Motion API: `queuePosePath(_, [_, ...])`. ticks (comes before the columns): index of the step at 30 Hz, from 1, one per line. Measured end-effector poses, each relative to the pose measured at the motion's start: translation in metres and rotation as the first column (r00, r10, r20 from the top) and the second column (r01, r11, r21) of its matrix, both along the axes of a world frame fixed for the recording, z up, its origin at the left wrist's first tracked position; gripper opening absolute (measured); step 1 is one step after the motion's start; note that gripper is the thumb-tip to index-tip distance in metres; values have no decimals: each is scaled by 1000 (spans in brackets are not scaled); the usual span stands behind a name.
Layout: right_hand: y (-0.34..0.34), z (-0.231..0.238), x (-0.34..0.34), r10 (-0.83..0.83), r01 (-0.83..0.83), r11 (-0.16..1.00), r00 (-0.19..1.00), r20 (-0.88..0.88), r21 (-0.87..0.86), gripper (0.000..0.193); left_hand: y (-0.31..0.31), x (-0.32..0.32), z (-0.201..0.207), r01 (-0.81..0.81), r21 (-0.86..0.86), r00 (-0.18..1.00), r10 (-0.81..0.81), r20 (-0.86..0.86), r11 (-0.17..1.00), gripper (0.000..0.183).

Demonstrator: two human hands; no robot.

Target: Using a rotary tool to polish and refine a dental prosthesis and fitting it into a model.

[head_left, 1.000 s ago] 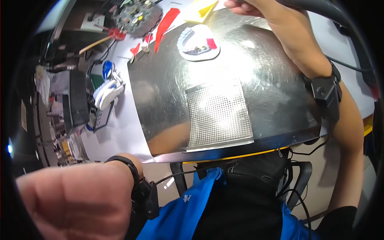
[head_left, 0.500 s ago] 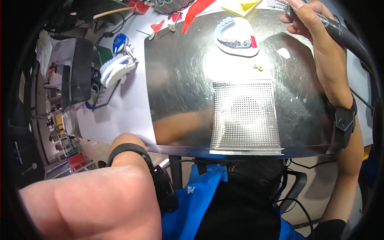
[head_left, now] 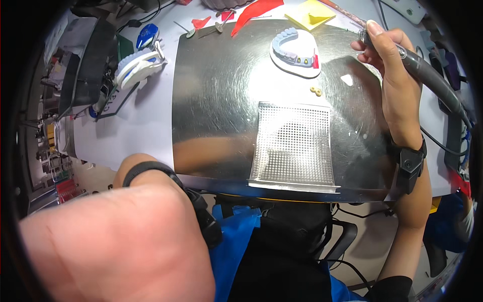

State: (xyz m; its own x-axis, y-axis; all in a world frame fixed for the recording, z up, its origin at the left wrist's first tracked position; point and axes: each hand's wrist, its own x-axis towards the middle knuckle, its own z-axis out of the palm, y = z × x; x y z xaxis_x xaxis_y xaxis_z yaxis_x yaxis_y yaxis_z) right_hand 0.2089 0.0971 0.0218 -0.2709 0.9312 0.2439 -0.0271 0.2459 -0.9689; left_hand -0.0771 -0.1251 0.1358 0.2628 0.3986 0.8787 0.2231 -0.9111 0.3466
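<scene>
My right hand [head_left: 395, 55] is closed around a dark grey rotary handpiece [head_left: 420, 68] at the upper right, its thumb lying near the handpiece's front end. Close to the camera at the lower left, my raised left hand [head_left: 121, 241] looms large and blurred, with its fingers outside the picture. A blue-grey dental arch model [head_left: 287, 45] on a white base lies at the far middle of the shiny metal plate [head_left: 211, 95], with a red piece at one side. Two small joined gold-coloured pieces [head_left: 315, 91] lie nearer than the model.
A perforated metal panel [head_left: 292, 146] sits at the near edge of the plate. To the left stands a hinged white-and-blue dental model [head_left: 138, 68]. At the back are a yellow sticky pad [head_left: 309, 15], red sheet scraps [head_left: 256, 12] and mounted discs [head_left: 219, 26].
The view has shifted, so the plate and its things appear farther left. The handpiece remains in my right hand, and my left hand is still raised close to the camera.
</scene>
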Motion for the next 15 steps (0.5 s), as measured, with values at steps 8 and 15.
queuePosePath(8, [3, -1, 11, 0, 1, 1000, 999, 54, -9, 25, -24, -27, 1, 57, -32, 995, -59, -79, 998, 33])
queuePosePath(15, [1, 7, 8, 6, -7, 1000, 996, 85, 7, 25, 9, -7, -4, 4, 179, 995, 14, -98, 984, 28])
